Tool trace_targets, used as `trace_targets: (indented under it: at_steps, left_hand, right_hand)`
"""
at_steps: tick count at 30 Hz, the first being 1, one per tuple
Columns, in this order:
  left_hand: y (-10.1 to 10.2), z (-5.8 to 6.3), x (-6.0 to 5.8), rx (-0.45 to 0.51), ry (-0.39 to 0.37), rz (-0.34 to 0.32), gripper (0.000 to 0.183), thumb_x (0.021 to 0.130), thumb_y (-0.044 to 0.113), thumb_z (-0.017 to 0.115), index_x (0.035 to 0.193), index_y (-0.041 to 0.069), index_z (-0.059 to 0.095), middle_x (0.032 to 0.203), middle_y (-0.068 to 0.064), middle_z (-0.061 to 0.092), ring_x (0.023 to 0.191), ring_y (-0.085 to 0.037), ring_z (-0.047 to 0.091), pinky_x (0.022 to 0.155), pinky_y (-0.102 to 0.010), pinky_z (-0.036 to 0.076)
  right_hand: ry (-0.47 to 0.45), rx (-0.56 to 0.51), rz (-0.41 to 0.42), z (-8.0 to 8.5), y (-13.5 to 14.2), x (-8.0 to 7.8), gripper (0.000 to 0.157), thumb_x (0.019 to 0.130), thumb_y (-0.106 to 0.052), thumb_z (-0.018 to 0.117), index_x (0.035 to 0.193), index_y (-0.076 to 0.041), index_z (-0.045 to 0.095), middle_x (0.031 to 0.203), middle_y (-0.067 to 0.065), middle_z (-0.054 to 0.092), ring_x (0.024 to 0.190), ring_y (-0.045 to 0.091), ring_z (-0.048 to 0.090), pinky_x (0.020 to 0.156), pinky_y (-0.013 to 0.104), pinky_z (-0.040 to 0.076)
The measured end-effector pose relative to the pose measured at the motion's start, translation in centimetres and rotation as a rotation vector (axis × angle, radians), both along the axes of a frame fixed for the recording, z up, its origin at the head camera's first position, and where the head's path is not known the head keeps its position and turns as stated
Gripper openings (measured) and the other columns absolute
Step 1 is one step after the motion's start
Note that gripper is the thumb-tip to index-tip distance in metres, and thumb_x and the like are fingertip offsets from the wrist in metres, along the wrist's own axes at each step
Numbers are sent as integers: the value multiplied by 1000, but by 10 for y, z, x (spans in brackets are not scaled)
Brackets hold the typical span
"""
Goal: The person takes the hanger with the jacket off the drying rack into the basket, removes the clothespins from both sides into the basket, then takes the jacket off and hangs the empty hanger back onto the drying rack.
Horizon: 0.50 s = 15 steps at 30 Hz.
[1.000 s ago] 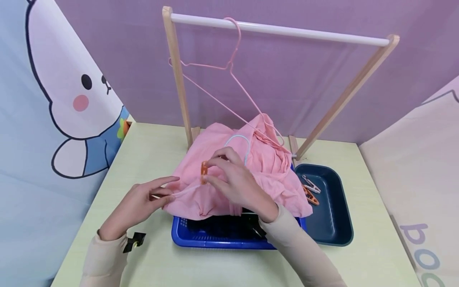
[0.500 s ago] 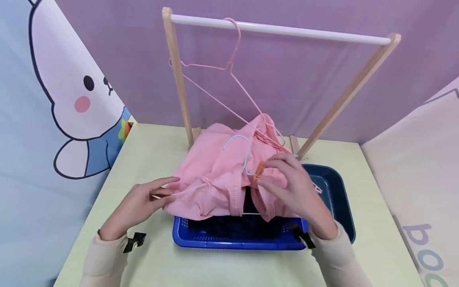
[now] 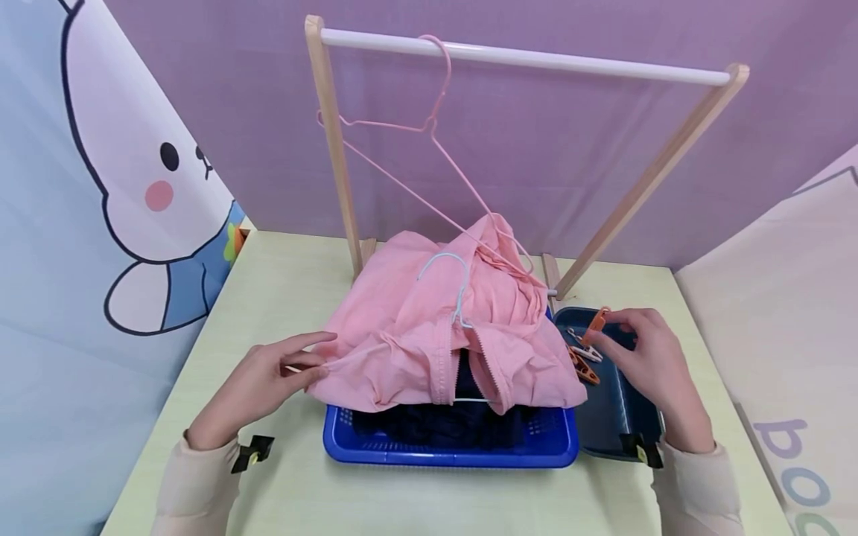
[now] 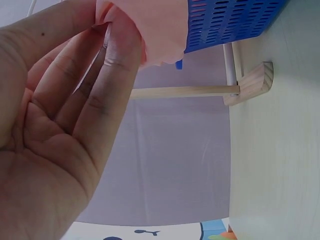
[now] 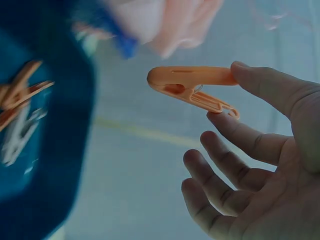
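Note:
A pink zip jacket lies over the blue basket, with a light blue hanger whose hook sticks out at the collar. My left hand pinches the jacket's left edge between thumb and fingers; in the left wrist view the pink cloth covers some fingertips. Over the dark teal tray, my right hand holds an orange clothespin by its handle ends, between thumb and index finger. The other fingers are loosely bent. In the tray lie an orange clothespin and a white one.
Behind the basket stands a wooden rack with a white rod. A pink hanger hangs from that rod, its lower corner against the jacket. Dark cloth fills the basket. Printed curtains border the pale table.
My right hand has carried the orange clothespin rightward, from the jacket's left part across to above the tray. The left hand has stayed at the jacket's edge.

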<state>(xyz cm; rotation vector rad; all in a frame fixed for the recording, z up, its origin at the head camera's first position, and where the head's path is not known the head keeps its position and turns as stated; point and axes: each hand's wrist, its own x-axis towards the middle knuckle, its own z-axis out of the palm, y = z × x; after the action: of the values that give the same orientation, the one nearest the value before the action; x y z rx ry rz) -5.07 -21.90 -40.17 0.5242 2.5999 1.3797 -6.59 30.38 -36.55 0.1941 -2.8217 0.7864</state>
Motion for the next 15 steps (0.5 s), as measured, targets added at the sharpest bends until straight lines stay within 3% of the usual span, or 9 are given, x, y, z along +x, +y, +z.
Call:
trace_targets:
  at_steps: [5, 8, 15]
  left_hand:
    - [0, 0, 0, 0, -1, -4, 50, 91, 3, 73, 137, 18, 62, 100, 6, 75, 86, -8, 71, 65, -28, 57]
    - [0, 0, -1, -3, -4, -3, 50, 91, 4, 74, 137, 18, 62, 100, 6, 75, 85, -7, 71, 63, -28, 57]
    - [0, 0, 0, 0, -11, -1, 49, 91, 6, 74, 137, 20, 62, 101, 7, 75, 86, -7, 71, 63, -28, 57]
  right_hand:
    - [-89, 42, -43, -25, 17, -7, 42, 92, -24, 74, 114, 11, 65, 116, 33, 53, 100, 48, 53, 78, 63, 49]
    - [-133, 67, -67, -38, 25, -10, 41, 93, -24, 73, 114, 11, 64, 115, 34, 53, 98, 47, 53, 76, 61, 52]
    - [-149, 97, -88, -49, 32, -10, 42, 93, -23, 72, 114, 13, 63, 114, 35, 53, 95, 46, 54, 74, 59, 52]
